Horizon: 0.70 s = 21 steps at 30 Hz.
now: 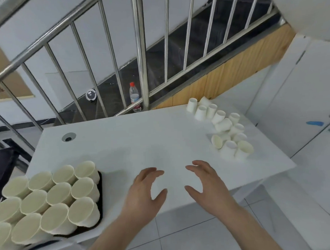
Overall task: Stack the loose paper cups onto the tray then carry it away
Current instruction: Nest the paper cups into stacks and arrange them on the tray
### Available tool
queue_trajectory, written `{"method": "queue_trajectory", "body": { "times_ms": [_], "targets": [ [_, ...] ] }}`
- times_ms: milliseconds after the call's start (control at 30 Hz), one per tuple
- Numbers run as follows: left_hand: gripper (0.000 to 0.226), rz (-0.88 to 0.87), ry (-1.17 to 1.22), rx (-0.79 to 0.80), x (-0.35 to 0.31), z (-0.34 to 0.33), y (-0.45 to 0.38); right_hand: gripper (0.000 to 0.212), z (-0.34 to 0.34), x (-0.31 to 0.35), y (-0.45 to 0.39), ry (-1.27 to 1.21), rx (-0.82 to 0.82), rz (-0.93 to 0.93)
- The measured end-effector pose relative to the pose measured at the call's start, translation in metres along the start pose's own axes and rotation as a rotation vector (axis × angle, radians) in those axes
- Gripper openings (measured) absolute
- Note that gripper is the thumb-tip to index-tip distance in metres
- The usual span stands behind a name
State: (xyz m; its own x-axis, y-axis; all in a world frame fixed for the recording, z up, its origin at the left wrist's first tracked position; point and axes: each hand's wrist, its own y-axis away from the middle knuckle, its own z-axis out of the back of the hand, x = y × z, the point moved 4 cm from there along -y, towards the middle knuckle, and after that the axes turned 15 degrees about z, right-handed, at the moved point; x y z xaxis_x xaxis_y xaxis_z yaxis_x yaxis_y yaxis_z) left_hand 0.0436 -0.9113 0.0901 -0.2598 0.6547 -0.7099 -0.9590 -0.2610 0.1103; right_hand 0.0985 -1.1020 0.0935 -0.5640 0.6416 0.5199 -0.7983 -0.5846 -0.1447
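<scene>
Paper stock: loose paper cups (221,125) clustered at far right of white table (142,140), near its right edge; some upright, several tipped on their sides, a few leaning on neighbours.
Tray: dark tray (100,194) at near left corner, packed with upright cups on tray (50,200) in rows; near end runs out of frame, so support under it cannot be judged.
Left hand: left hand (144,193) over near table edge, fingers loosely spread and curved, holding nothing.
Right hand: right hand (201,181) just beside it, palm facing left, fingers likewise spread, holding nothing.
Gap: loose cluster well apart from both hands and from tray; full table width between cluster and tray.
Stage (judged): early; whole cluster not yet collected.
Risk 1: tipped cups roll if nudged; right edge close, so likely loss onto tiled floor (192,236).
Risk 2: thin walls crush or ovalise under hard pinch, then jam when nested.
Risk 3: tray already full; added cups must nest into standing ones, and tall stacks topple when tray lifts.
Risk 4: uneven lift slides rows off low rim.
Background: metal railing (141,56) behind table, water bottle (134,97) beyond it.
</scene>
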Motion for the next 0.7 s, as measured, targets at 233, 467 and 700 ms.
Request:
{"method": "queue_trajectory", "body": {
  "times_ms": [233, 467, 700],
  "targets": [
    [0.044, -0.014, -0.007, 0.047, -0.027, -0.028, -0.055, 0.053, 0.023, -0.055, -0.017, 0.007, -0.041, -0.082],
    [0.045, -0.071, 0.007, 0.132, -0.063, -0.065, -0.127, 0.052, 0.054, -0.116, -0.049, 0.131, -0.021, -0.201],
    [0.047, -0.073, -0.021, 0.156, -0.076, -0.082, -0.173, 0.054, 0.069, -0.165, -0.08, 0.194, -0.049, -0.307]
  ]
}}
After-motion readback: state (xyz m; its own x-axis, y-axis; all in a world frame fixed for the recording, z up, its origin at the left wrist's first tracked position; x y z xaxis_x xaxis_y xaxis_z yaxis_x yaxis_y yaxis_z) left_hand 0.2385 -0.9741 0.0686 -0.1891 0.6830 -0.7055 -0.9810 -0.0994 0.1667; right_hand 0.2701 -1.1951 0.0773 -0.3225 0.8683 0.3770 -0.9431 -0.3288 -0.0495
